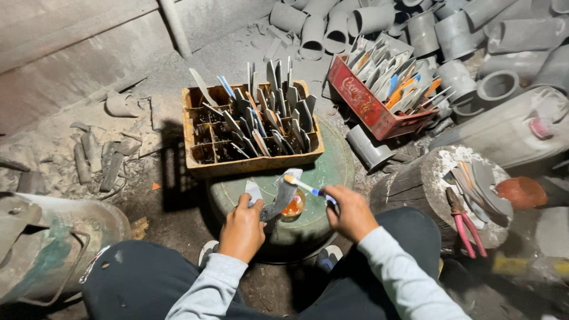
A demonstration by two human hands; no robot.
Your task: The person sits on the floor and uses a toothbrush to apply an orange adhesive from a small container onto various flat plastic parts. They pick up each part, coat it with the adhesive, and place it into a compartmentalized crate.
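Dusty grey floor (pixel 71 136) lay all around you, pipe sections (pixel 332 26) heaped behind. Your left hand (pixel 242 228) gripped a metal blade (pixel 283 198) over the green drum (pixel 332 172); your right hand (pixel 351 212) pinched a brush (pixel 303 186) against it, before a yellow crate (pixel 255 163) and red crate (pixel 355 101).

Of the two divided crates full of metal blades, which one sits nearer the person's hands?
The brown wooden crate, straight ahead on the round green drum. The red plastic crate lies farther back to the right, tilted among grey pipes.

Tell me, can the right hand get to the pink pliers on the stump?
Probably yes. The pink pliers lie in the open on the stump, just beside the right hand, with nothing between them. But that hand holds a brush, so it would need freeing first.
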